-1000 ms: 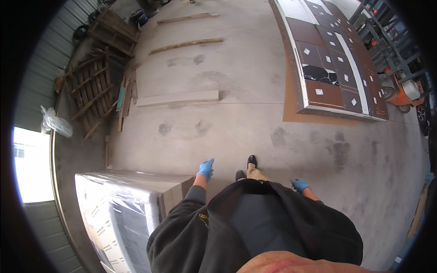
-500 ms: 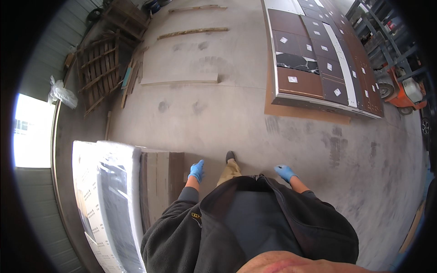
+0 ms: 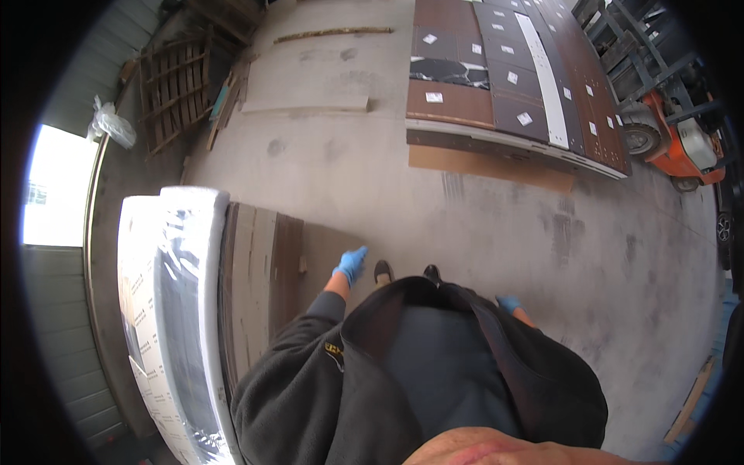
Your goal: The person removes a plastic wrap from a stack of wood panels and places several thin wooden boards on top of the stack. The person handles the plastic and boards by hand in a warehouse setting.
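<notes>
My left hand [image 3: 351, 264], in a blue glove, hangs low with fingers partly stretched out and nothing in it. It is nearest the brown flat-packed stack [image 3: 260, 263] on my left but does not touch it. On the other side, partly hidden by my jacket, is my gloved right hand [image 3: 508, 303]. It looks slightly blurred, its fingers loosely apart, and I see nothing held. Both my shoes [image 3: 432, 273] show on the concrete floor between the hands.
Film-wrapped panels [image 3: 190, 294] stand beside the stack. Ahead right lies a large pile of dark and brown panels [image 3: 457, 101] with white labels. An orange forklift [image 3: 673, 147] is beyond it. Slatted pallets [image 3: 177, 93] lean at the left wall; a pale board [image 3: 310, 103] lies ahead.
I have moved forward, and the panel pile has shifted left in view. My left hand has swung forward and inward; my right hand has swung back toward my side.
</notes>
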Tool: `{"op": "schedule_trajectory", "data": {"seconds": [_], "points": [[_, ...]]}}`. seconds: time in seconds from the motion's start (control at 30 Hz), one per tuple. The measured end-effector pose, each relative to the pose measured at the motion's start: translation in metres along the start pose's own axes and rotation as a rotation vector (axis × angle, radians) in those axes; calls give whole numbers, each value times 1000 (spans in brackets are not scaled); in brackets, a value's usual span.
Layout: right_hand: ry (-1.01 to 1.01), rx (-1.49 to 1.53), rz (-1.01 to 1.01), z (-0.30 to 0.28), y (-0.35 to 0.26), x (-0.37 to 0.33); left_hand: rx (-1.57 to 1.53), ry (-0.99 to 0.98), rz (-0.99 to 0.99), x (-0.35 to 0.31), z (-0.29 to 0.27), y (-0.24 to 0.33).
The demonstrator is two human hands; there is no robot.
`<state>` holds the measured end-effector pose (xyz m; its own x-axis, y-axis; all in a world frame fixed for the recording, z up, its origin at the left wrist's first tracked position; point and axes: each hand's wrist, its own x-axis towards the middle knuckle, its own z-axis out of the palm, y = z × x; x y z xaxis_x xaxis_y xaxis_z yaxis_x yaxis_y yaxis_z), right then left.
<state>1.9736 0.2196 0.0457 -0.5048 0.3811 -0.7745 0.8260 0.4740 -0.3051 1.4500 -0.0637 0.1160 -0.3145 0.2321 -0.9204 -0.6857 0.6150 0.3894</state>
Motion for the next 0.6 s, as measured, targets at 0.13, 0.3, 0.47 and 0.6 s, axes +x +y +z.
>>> {"op": "schedule_trajectory", "data": {"seconds": [0.13, 0.3, 0.47, 0.6], "points": [[-71, 473, 354, -43, 8, -1, -82, 114, 108, -38, 51, 5], [12, 614, 69, -100, -25, -13, -173, 145, 51, -91, 93, -25], [22, 653, -123, -133, 3, -37, -216, 236, -56, -122, 147, -75], [-172, 298, -16, -150, 75, -44, -123, 337, -77, -119, 198, -106]]}}
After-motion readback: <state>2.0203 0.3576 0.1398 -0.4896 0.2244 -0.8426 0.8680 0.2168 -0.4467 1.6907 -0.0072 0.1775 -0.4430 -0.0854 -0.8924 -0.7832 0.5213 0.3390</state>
